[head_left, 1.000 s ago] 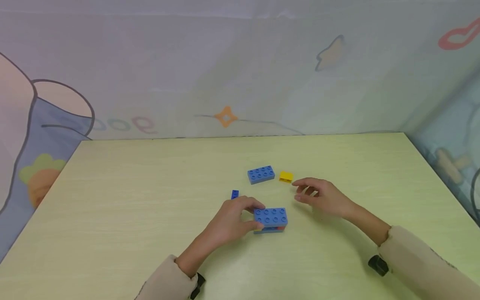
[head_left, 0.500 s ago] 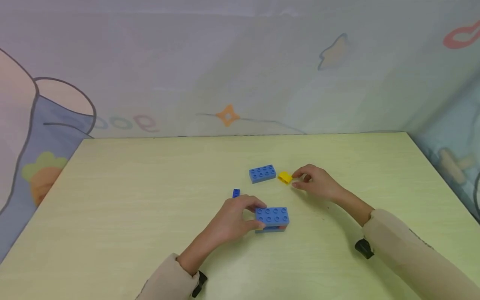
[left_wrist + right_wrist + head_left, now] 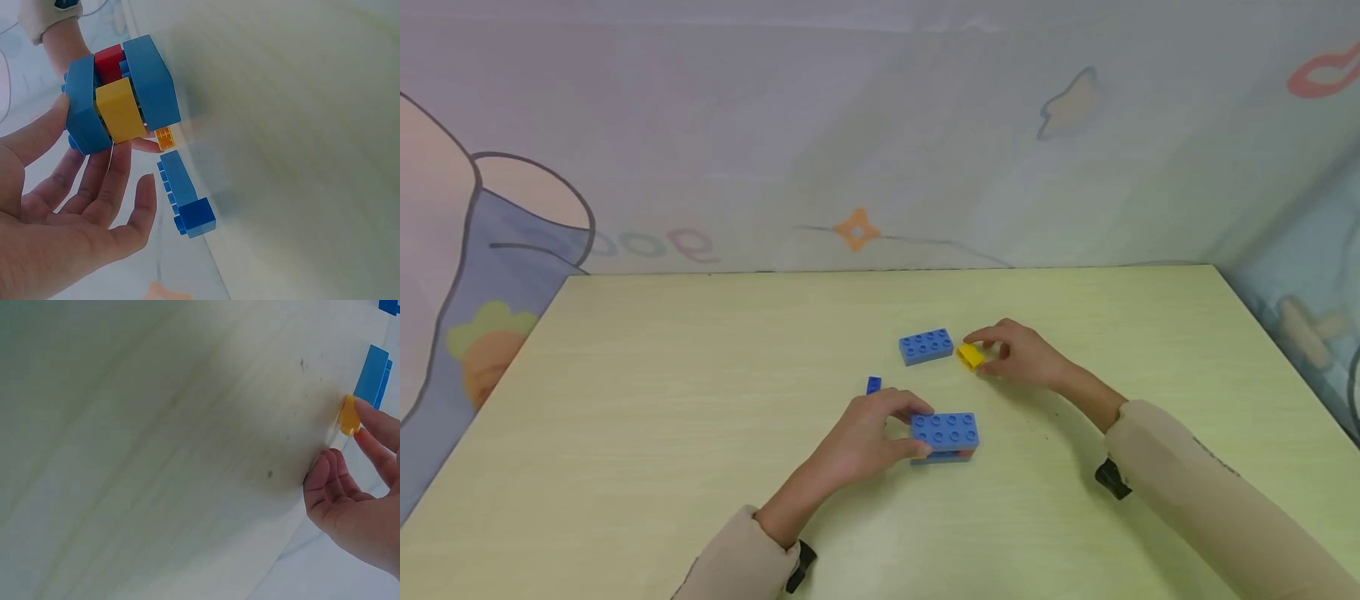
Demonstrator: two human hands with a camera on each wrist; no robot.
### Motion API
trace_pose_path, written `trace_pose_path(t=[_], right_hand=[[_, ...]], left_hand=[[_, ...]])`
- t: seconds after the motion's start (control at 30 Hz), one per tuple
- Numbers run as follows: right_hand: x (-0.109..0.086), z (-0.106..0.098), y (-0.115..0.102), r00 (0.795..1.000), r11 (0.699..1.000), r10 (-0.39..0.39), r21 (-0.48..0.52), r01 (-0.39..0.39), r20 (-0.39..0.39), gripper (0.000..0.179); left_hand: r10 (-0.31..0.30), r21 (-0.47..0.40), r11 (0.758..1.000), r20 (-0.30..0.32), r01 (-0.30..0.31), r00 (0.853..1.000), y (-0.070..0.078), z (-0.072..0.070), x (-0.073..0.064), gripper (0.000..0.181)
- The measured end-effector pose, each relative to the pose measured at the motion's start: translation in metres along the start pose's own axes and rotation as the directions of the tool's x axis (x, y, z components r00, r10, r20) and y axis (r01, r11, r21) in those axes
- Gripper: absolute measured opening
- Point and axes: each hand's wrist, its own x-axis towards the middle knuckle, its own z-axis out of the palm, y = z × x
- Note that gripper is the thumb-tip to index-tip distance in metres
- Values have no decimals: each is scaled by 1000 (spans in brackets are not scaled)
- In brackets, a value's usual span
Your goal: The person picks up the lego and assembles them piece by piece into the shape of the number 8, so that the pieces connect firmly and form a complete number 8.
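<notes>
My left hand (image 3: 868, 437) holds the left end of a toy brick stack (image 3: 945, 432), thumb in front and fingers behind. In the left wrist view, a yellow brick (image 3: 120, 110) and a red brick (image 3: 109, 63) sit side by side between two long blue bricks. My right hand (image 3: 1028, 357) pinches a small loose yellow brick (image 3: 971, 357) between thumb and index finger, low at the table. The right wrist view shows that yellow brick (image 3: 349, 415) at the fingertips, partly covered by them; its remaining fingers curl near the tabletop.
A loose blue eight-stud brick (image 3: 927, 347) lies just left of the small yellow one. Behind the left hand is a small dark blue brick (image 3: 873, 385), partly hidden. The pale wooden table (image 3: 700, 375) ends at a printed cloth backdrop (image 3: 737, 150).
My right hand has moved left and away from me to the small yellow brick, which has turned and is now between its fingertips. The left hand stays on the stack.
</notes>
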Motion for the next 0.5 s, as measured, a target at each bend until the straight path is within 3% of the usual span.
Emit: trace_pose_path(t=[0.27, 0.5], right_hand=[[-11, 4, -4, 999, 999, 40, 36, -39, -15, 30], [-34, -1, -26, 994, 977, -90, 196, 78, 55, 26]], left_hand=[[-19, 0, 1000, 2, 19, 1000, 2, 0, 0, 32], [-27, 5, 1000, 1, 27, 1000, 1, 0, 1, 32]])
